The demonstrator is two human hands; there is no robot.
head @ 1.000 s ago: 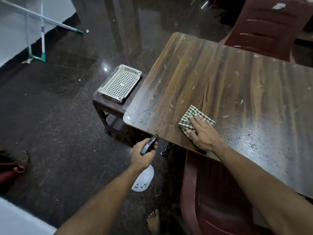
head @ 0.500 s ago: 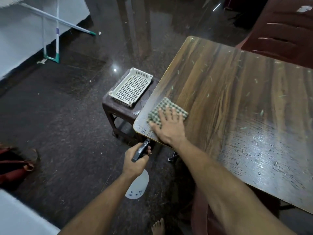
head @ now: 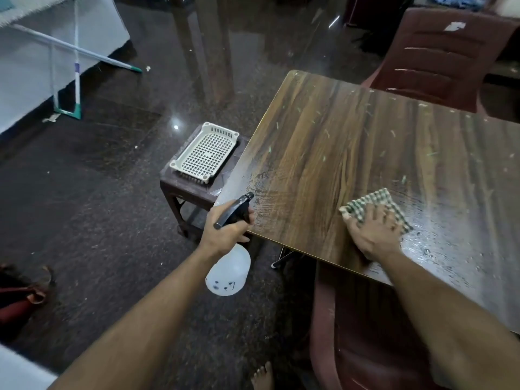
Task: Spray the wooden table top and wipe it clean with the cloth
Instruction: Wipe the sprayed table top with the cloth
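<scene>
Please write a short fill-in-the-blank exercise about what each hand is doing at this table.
1. The left hand grips a white plastic spray bottle by its black ____.
2. The right hand presses a green-and-white checked ____ flat on the brown wooden table top.
3. The cream perforated plastic tray rests on a dark brown ____ beside the table.

Missing words: trigger head; cloth; stool

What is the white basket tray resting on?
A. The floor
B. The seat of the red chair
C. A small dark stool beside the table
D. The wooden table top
C: the white basket tray sits on a small dark stool just off the left edge of the wooden table top, clear of the floor.
</scene>
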